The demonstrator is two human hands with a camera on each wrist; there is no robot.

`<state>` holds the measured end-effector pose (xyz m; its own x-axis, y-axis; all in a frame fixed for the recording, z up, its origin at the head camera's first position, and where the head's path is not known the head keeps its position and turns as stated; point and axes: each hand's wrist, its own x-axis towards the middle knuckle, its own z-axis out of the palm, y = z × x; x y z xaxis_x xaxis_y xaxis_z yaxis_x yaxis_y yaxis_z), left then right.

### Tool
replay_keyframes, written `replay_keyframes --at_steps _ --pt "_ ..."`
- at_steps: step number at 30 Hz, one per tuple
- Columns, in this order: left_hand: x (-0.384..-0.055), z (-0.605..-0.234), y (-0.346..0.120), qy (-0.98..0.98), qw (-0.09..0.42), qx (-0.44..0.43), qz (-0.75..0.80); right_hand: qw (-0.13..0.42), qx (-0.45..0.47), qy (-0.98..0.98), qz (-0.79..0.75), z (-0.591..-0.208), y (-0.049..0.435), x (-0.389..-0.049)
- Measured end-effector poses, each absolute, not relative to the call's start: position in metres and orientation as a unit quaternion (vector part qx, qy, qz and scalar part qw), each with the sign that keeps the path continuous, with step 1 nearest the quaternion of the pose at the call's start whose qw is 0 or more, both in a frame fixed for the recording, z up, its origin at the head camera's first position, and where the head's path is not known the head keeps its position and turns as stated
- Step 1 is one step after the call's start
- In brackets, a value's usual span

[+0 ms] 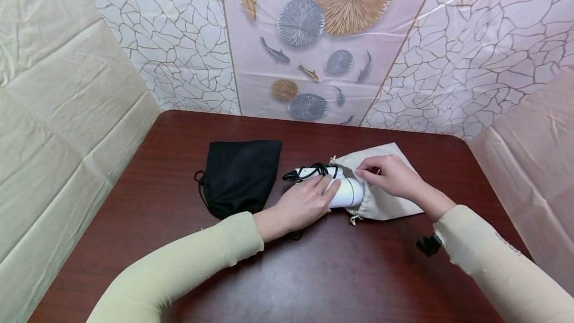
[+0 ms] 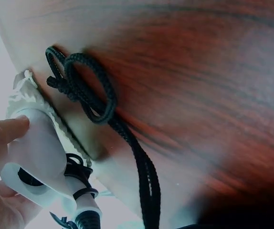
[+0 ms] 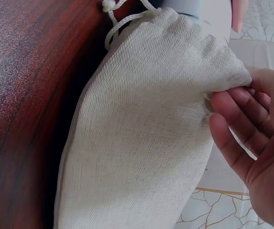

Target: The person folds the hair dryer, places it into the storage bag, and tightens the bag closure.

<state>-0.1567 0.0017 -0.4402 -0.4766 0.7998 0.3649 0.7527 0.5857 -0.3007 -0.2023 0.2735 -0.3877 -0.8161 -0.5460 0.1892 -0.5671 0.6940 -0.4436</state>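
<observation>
A white hair dryer [image 1: 347, 194], its black cord [image 1: 320, 169] wound around the handle, lies with its barrel end in the mouth of a beige drawstring bag [image 1: 391, 207]. My left hand [image 1: 304, 204] grips the dryer from the near left side, fingers over its top. In the left wrist view, the fingers and thumb sit on either side of the dryer body [image 2: 40, 143]. My right hand [image 1: 392, 177] pinches the bag's gathered rim at the far side. The cloth [image 3: 137, 114] lies fairly flat below that hold in the right wrist view. What lies deeper inside is hidden.
To the left on the dark red-brown table [image 1: 296, 283] lies a black drawstring bag [image 1: 242, 176]. Its black cord loop [image 2: 91, 90] shows close up in the left wrist view. Fabric-covered walls [image 1: 188, 39] stand around the table's back and sides.
</observation>
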Motion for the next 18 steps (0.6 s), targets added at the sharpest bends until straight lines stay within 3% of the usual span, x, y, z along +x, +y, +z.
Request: replay_keyframes --at_steps 9,18 --pt "-0.1595 -0.445 0.0065 -0.815 0.323 -0.477 0.061 0.028 0.3 -0.922 0.243 -0.3884 0.2706 -0.2034" --pt "-0.1568 -0.4474 -0.0015 -0.775 0.361 -0.51 0.09 0.038 0.301 -0.916 0.261 -0.3903 0.27 -0.2081"
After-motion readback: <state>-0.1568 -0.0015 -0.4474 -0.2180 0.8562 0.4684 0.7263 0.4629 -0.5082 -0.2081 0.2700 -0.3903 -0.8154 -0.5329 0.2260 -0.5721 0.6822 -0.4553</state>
